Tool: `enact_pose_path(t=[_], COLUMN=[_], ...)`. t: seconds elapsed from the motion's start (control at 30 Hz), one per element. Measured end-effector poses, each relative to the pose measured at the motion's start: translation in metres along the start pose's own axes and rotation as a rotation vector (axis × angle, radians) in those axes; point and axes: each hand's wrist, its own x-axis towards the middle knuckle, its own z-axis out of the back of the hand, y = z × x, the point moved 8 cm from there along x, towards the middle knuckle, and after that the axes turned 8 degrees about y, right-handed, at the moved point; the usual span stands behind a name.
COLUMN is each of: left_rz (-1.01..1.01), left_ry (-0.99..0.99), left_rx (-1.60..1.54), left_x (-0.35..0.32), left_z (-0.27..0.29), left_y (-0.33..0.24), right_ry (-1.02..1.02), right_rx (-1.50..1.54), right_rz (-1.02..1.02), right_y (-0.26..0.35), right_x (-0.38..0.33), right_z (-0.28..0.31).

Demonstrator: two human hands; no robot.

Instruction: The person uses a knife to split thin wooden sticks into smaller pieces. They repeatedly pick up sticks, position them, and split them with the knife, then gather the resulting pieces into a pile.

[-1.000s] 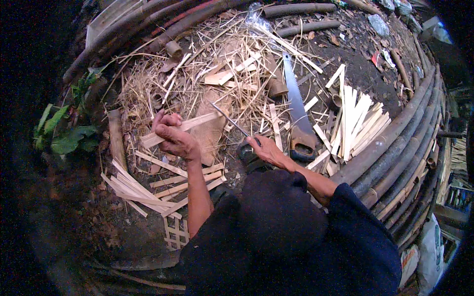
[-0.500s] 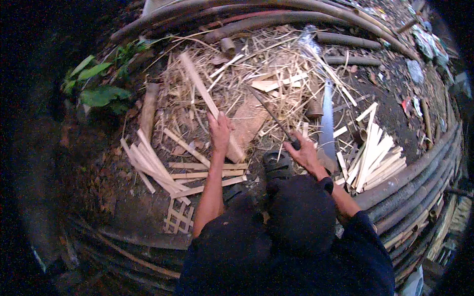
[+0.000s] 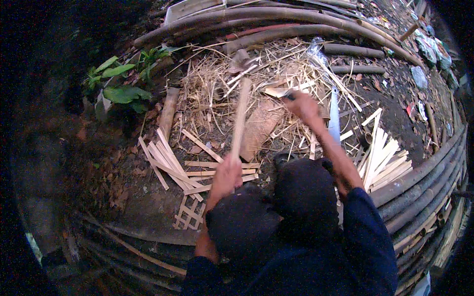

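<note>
My left hand (image 3: pixel 228 173) is closed round the near end of a long, pale bamboo strip (image 3: pixel 242 111), which points away from me and is slightly blurred. Farther out and to the right, my right hand (image 3: pixel 303 107) is closed on a knife, whose dark handle (image 3: pixel 290 94) shows at the fist; I cannot make out its blade. Between the hands, a flat brown wooden block (image 3: pixel 260 127) lies on the ground. Bamboo shavings (image 3: pixel 210 91) spread around and beyond it.
A handsaw (image 3: pixel 335 118) lies beside my right forearm. Cut strips (image 3: pixel 385 153) are heaped at right, with more strips (image 3: pixel 165 160) at left. A small woven lattice (image 3: pixel 189 213) lies near my left arm. Bamboo poles (image 3: pixel 405 185) line the right side; others (image 3: pixel 256 14) cross the far side.
My right hand has moved forward with the knife. My left hand has drawn the strip back toward me, and the strip has swung from leaning left to nearly straight ahead.
</note>
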Motion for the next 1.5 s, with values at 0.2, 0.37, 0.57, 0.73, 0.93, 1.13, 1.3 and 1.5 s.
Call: enact_pose_path(t=[0.2, 0.37, 0.57, 0.73, 0.93, 1.13, 1.3, 1.5], left_rz=[0.055, -0.039, -0.032, -0.123, -0.100, -0.279, -0.319, -0.291], left_ry=[0.168, 0.201, -0.135, -0.270, -0.325, 0.104, 0.061, 0.128], left_rx=[-0.258, -0.113, -0.020, 0.371, 0.167, -0.540, -0.473, -0.403], left_x=[0.006, -0.015, -0.016, 0.014, -0.004, 0.045, 0.073, 0.091], left_z=[-0.001, -0.010, 0.044, 0.029, 0.039, 0.041, 0.023, -0.012], left_y=[0.003, -0.021, 0.032, -0.004, 0.012, -0.055, -0.068, -0.064], right_ry=[0.019, 0.045, 0.040, 0.182, 0.125, 0.169, 0.227, 0.316], right_rx=[0.054, -0.169, 0.040, 0.065, 0.117, 0.064, 0.636, 0.651], right_rz=[0.500, 0.322, 0.101, 0.517, -0.126, -0.053, 0.470, 0.637], right_y=[0.030, 0.028, -0.016, 0.047, -0.047, -0.099, 0.079, 0.145], right_x=[-0.063, -0.041, -0.017, -0.096, -0.038, -0.067, -0.050, -0.050], right_z=[-0.003, 0.001, 0.024, -0.028, -0.057, -0.134, -0.074, -0.035])
